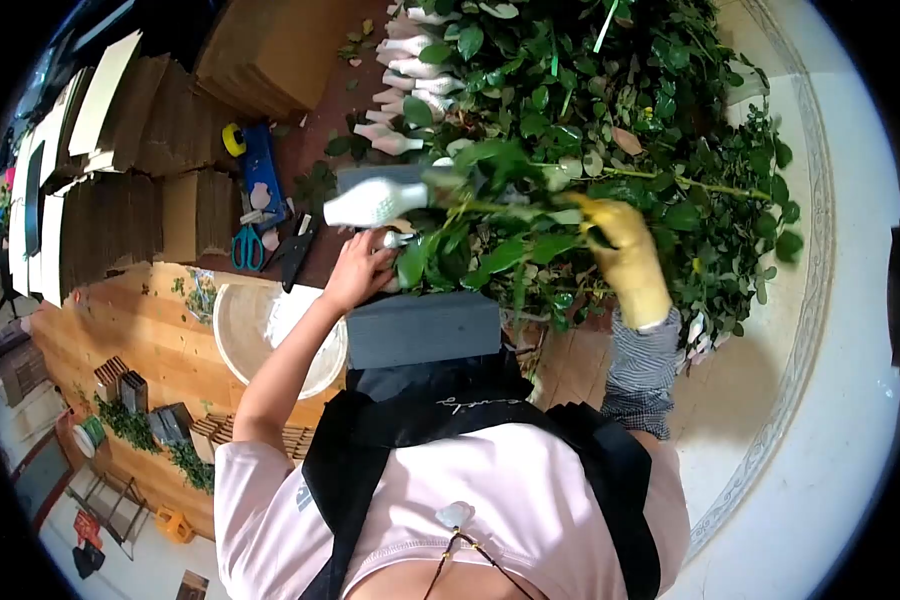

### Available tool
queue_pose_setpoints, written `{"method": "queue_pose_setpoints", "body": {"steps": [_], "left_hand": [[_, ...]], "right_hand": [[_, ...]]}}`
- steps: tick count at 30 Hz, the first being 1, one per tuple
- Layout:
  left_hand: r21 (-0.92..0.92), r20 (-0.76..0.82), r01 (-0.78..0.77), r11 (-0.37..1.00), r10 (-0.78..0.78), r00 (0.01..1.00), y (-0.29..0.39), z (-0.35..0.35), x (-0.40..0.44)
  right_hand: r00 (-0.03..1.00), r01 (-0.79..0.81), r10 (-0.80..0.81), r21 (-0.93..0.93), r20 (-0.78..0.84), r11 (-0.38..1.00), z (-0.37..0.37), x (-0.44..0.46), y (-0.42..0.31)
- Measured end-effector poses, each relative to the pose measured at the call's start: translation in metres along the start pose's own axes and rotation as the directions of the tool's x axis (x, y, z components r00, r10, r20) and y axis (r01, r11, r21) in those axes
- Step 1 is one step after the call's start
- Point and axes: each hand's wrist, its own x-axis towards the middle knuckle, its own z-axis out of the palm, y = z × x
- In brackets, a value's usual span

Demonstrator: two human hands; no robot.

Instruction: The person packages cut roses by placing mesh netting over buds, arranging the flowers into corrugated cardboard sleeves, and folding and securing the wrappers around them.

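Flower [460, 207] w/ white net sleeve [373, 203], ctr-left of frame, head pointing L; leafy stem [535, 210] runs R to gloved R hand [625, 250], ctr-right, fingers curled closed on it, tips blurred. Bare L hand [358, 270] just below flower head, fingers half-bent; can't tell if holding smth.

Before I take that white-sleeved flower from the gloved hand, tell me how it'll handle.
Its stem looks fairly stiff, running nearly straight toward the gloved right hand. The leaves probably flex and snag, since they spread sideways. The netted white sleeve may dent, looking soft and thin.
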Motion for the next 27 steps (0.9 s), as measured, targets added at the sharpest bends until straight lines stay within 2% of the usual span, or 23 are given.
{"method": "queue_pose_setpoints", "body": {"steps": [1, 2, 3, 5, 7, 8, 10, 11, 12, 13, 15, 16, 17, 18, 19, 21, 23, 25, 26, 27], "left_hand": [[0.035, 0.045, 0.021, 0.999, -0.023, 0.999, 0.002, -0.003, 0.000], [-0.010, 0.128, 0.051, 0.999, -0.049, 0.990, 0.001, -0.003, 0.004], [0.002, 0.245, 0.133, 0.991, -0.129, 0.961, 0.010, -0.014, 0.007], [0.119, -0.027, -0.019, 0.993, 0.023, 0.999, 0.007, -0.006, 0.003], [0.160, -0.048, -0.051, 0.986, 0.059, 0.997, 0.009, -0.006, 0.005], [0.195, -0.070, -0.073, 0.978, 0.088, 0.994, 0.009, -0.008, 0.004], [0.271, -0.033, -0.072, 0.960, 0.084, 0.996, 0.013, -0.011, 0.003], [0.337, -0.009, -0.081, 0.938, 0.090, 0.996, 0.016, -0.013, 0.007], [0.412, 0.011, -0.072, 0.908, 0.074, 0.997, 0.024, -0.019, 0.010], [0.409, 0.020, -0.092, 0.908, 0.092, 0.996, 0.032, -0.023, 0.013], [0.494, 0.076, -0.034, 0.869, -0.004, 0.997, 0.039, -0.030, 0.016], [0.477, -0.026, -0.104, 0.873, 0.132, 0.991, 0.031, -0.025, 0.016], [0.473, -0.017, -0.114, 0.874, 0.138, 0.990, 0.025, -0.022, 0.015], [0.367, 0.021, -0.096, 0.925, 0.095, 0.995, 0.018, -0.019, 0.015], [0.262, 0.052, -0.068, 0.963, 0.056, 0.997, 0.010, -0.018, 0.018], [0.238, 0.077, -0.067, 0.969, 0.049, 0.996, 0.001, -0.015, 0.020], [0.258, 0.017, -0.121, 0.959, 0.121, 0.993, 0.001, -0.015, 0.018], [0.283, 0.024, -0.123, 0.951, 0.121, 0.992, 0.006, -0.018, 0.020], [0.316, 0.061, -0.105, 0.943, 0.091, 0.994, 0.010, -0.022, 0.021], [0.352, 0.092, -0.087, 0.932, 0.058, 0.994, 0.012, -0.024, 0.022]], "right_hand": [[0.971, -0.154, 0.159, -0.042, 0.177, 0.987, 0.015, -0.015, -0.001], [0.934, -0.203, 0.233, -0.132, 0.270, 0.970, 0.043, -0.031, 0.004], [0.933, -0.186, 0.228, -0.171, 0.278, 0.968, 0.074, -0.050, 0.015], [0.737, -0.345, 0.529, -0.440, 0.420, 0.829, 0.119, -0.047, 0.005], [0.870, -0.342, 0.443, -0.384, 0.215, 0.858, 0.152, -0.065, 0.018], [0.873, -0.341, 0.438, -0.373, 0.215, 0.863, 0.153, -0.059, 0.016], [0.839, -0.343, 0.520, -0.585, 0.160, 0.735, 0.148, -0.038, 0.001], [0.862, -0.395, 0.498, -0.498, 0.089, 0.772, 0.146, -0.031, -0.001], [0.859, -0.414, 0.508, -0.495, 0.065, 0.764, 0.165, -0.041, 0.013], [0.857, -0.430, 0.514, -0.494, 0.040, 0.755, 0.188, -0.056, 0.028], [0.851, -0.448, 0.524, -0.463, 0.042, 0.765, 0.189, -0.064, 0.029], [0.879, -0.401, 0.475, -0.467, 0.047, 0.788, 0.185, -0.068, 0.033], [0.899, -0.358, 0.434, -0.468, 0.060, 0.808, 0.178, -0.073, 0.028], [0.902, -0.393, 0.431, -0.422, -0.006, 0.817, 0.152, -0.061, 0.006], [0.930, -0.366, 0.350, -0.363, -0.110, 0.857, 0.136, -0.060, -0.007], [0.964, -0.267, 0.263, -0.248, -0.051, 0.931, 0.120, -0.073, -0.012], [0.956, -0.263, 0.279, -0.164, 0.086, 0.951, 0.125, -0.093, -0.013], [0.886, -0.405, 0.417, -0.101, 0.200, 0.909, 0.174, -0.127, 0.006], [0.842, -0.525, 0.510, 0.052, 0.173, 0.849, 0.222, -0.154, 0.032], [0.735, -0.269, 0.517, -0.512, 0.438, 0.816, 0.188, -0.124, 0.014]]}}
